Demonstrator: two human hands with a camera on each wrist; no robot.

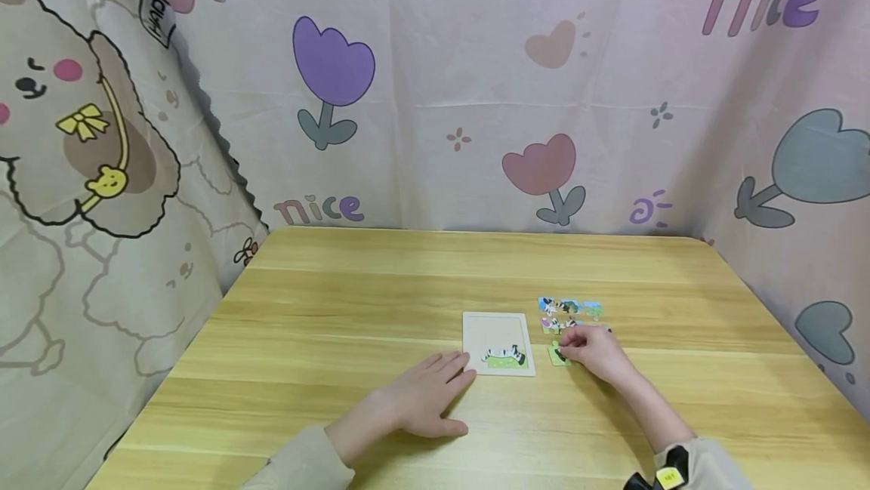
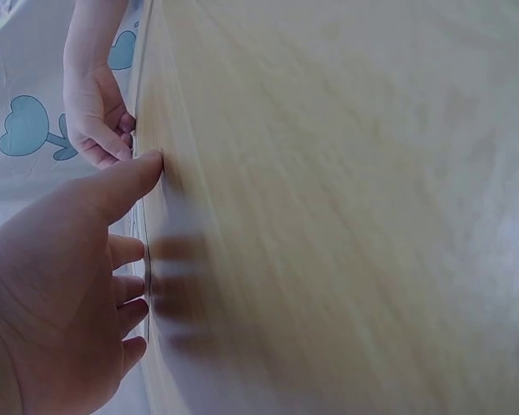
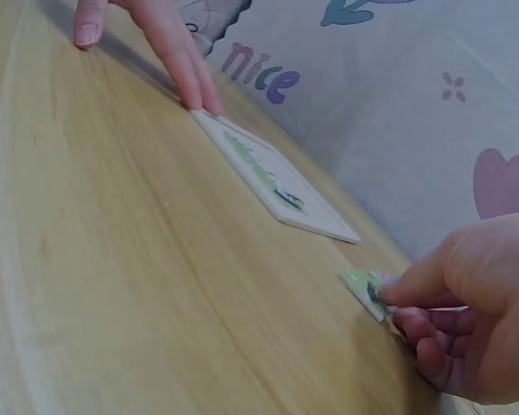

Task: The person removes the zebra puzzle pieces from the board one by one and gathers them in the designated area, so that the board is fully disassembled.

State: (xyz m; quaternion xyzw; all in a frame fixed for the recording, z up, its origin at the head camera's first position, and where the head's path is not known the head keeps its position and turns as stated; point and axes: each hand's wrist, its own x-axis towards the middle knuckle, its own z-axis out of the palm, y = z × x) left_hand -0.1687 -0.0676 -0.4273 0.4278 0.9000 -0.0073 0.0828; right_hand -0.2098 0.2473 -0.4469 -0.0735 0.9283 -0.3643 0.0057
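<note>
My left hand (image 1: 424,399) lies flat on the wooden table (image 1: 326,309), fingers straight and slightly spread, fingertips touching the lower left corner of the puzzle tray (image 1: 497,343). The tray sits near the middle of the table, flat, with 1 strip of zebra-and-grass pieces (image 1: 506,357) already seated along its bottom edge.

My right hand (image 1: 594,354) is just at 3 o'clock from the tray, fingers curled, thumb and forefinger pinching a green puzzle piece (image 1: 557,355) that lies on the table beside the tray's lower right corner. In the right wrist view the piece (image 3: 363,288) rests with its edge on the wood, apart from the tray (image 3: 281,192), and my fingertips (image 3: 398,294) cover its far end.

At 12 o'clock from my right hand, a small cluster of loose puzzle pieces (image 1: 569,312) lies in 2 short rows, blue ones farther away.

A pink tulip-print curtain (image 1: 544,82) hangs behind the table, and a cartoon-dog cloth (image 1: 81,143) at 9 o'clock.
</note>
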